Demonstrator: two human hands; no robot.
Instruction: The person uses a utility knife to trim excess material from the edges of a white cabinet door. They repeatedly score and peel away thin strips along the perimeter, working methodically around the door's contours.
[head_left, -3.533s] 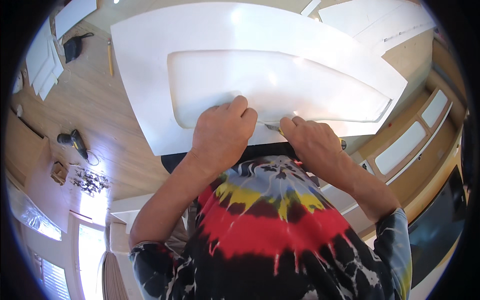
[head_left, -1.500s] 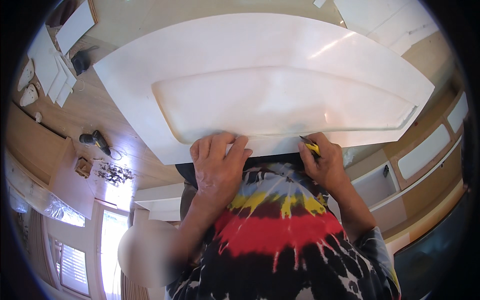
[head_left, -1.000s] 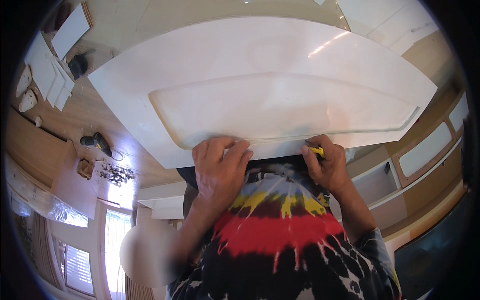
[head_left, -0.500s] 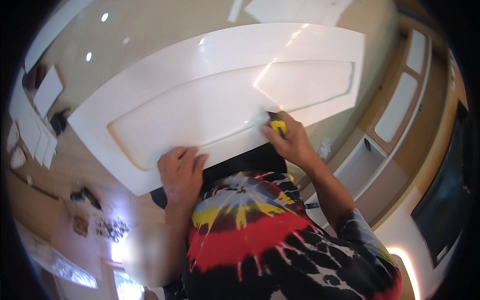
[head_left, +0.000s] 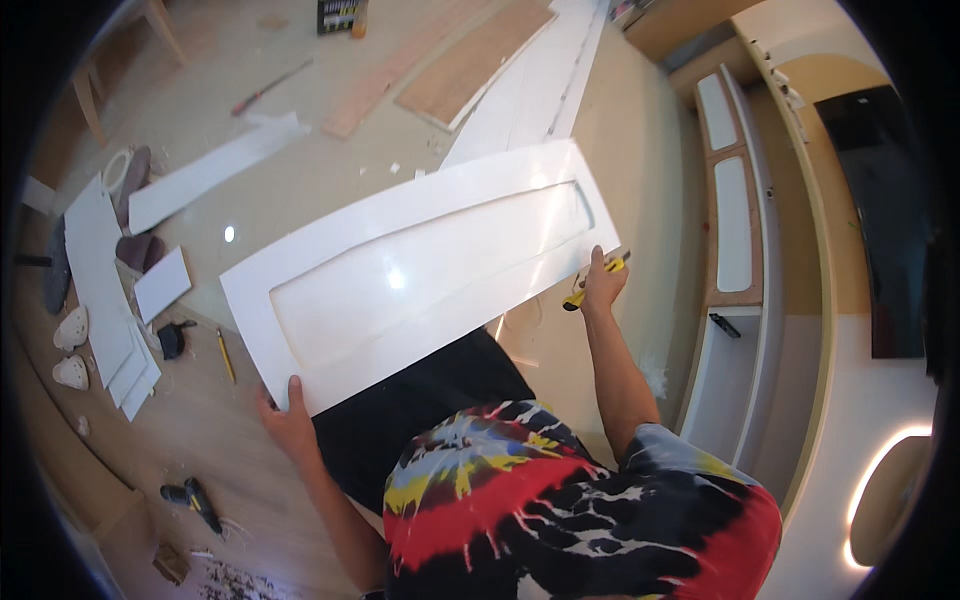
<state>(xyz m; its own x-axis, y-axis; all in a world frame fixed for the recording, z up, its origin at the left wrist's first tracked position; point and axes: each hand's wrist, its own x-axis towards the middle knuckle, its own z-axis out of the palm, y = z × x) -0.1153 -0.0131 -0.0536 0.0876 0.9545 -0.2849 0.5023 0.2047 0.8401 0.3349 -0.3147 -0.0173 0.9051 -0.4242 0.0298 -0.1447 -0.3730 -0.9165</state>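
A white panel (head_left: 430, 285), likely a cabinet door, has a long recessed middle and lies tilted over my black-clothed lap. My left hand (head_left: 291, 420) grips its near left corner, thumb on top and the other fingers mostly hidden below. At the near right corner, my right hand (head_left: 602, 284) has its thumb on the panel's edge. That same hand is closed round a yellow utility knife (head_left: 573, 300), whose dark tip sticks out to the right, away from the panel.
White boards (head_left: 100, 290), clogs (head_left: 70, 330), a yellow pencil-like stick (head_left: 226, 357) and a cordless drill (head_left: 193, 503) lie on the left floor. Ahead are a screwdriver (head_left: 270, 87) and wooden boards (head_left: 475, 62). A long cabinet (head_left: 733, 225) runs along the right.
My left hand has moved from the panel's near edge to its left corner. My right hand, still with the knife, has shifted right to the panel's corner. The view has turned, showing more floor ahead.
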